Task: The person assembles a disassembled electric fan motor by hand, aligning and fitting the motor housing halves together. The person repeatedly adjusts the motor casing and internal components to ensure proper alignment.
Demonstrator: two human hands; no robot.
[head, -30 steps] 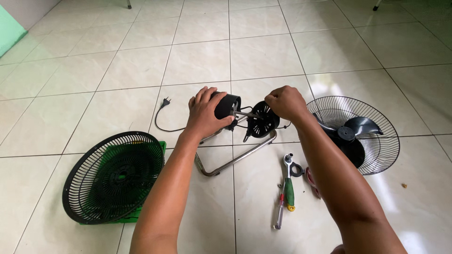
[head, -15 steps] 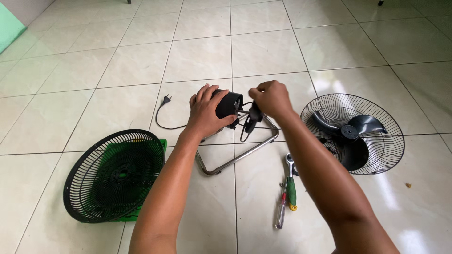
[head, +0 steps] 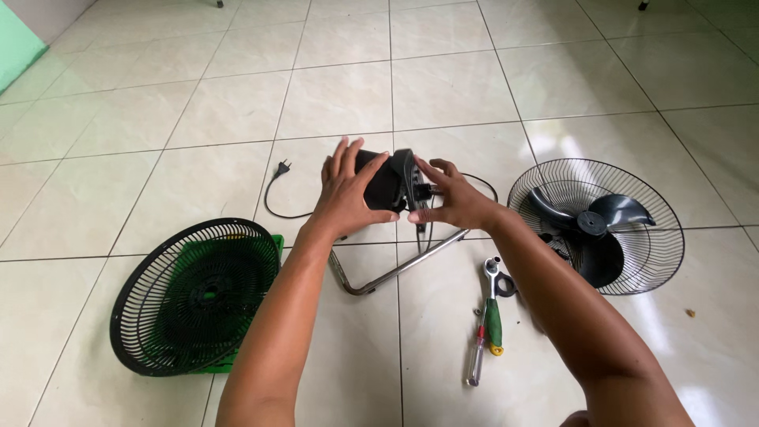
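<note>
Reaching forward, both my forearms run up from the bottom edge and converge over the tiled floor [head: 198, 182]. Nearest me on the tiles lie a green-handled screwdriver [head: 492, 324] and a ratchet wrench [head: 484, 336], just beside each other under my right forearm. To the left sits a black grille [head: 196, 296] resting on a green base [head: 273, 247]. Further out, my left hand [head: 348, 198] wraps the back of the black motor [head: 387, 186], fingers spread and pointing up, palm pressed on the housing. My right hand [head: 451, 202] meets it from the other side, fingers half curled, fingertips touching the motor's front face. The motor is held between both hands above a bent metal stand [head: 395, 273]. At right, the other grille [head: 632, 253] holds the dark blade [head: 597, 229]. Beyond my hands the cord ends in a plug [head: 283, 167].
</note>
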